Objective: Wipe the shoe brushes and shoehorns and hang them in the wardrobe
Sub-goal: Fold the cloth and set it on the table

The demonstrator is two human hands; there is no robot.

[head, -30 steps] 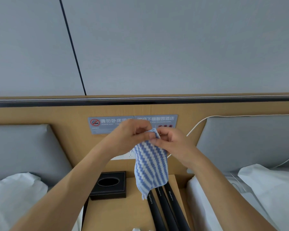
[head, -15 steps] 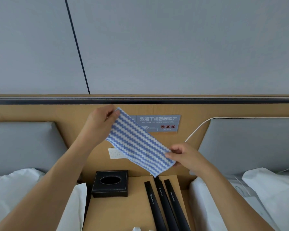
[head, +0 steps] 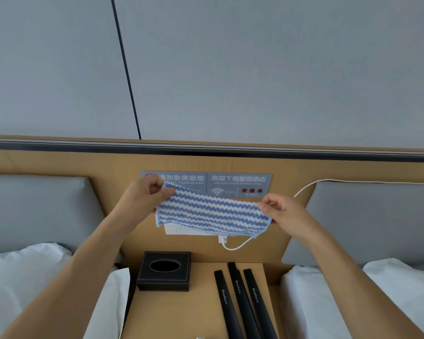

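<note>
A blue-and-white striped cloth (head: 212, 214) is stretched out flat in the air in front of the headboard. My left hand (head: 145, 194) pinches its upper left corner and my right hand (head: 283, 210) pinches its right edge. Below, three long black shoehorns (head: 240, 302) lie side by side on the wooden bedside table (head: 181, 314), their lower ends cut off by the frame. No shoe brush is in view.
A black tissue box (head: 164, 271) stands at the table's back left. Beds with white sheets flank the table on the left (head: 22, 277) and right (head: 389, 289). A white charger cable (head: 235, 245) hangs from the wall socket below grey signs (head: 238, 183).
My hands moved apart and spread the bunched, hanging cloth out; it went from slanted to level and stretched wide between both hands.
</note>
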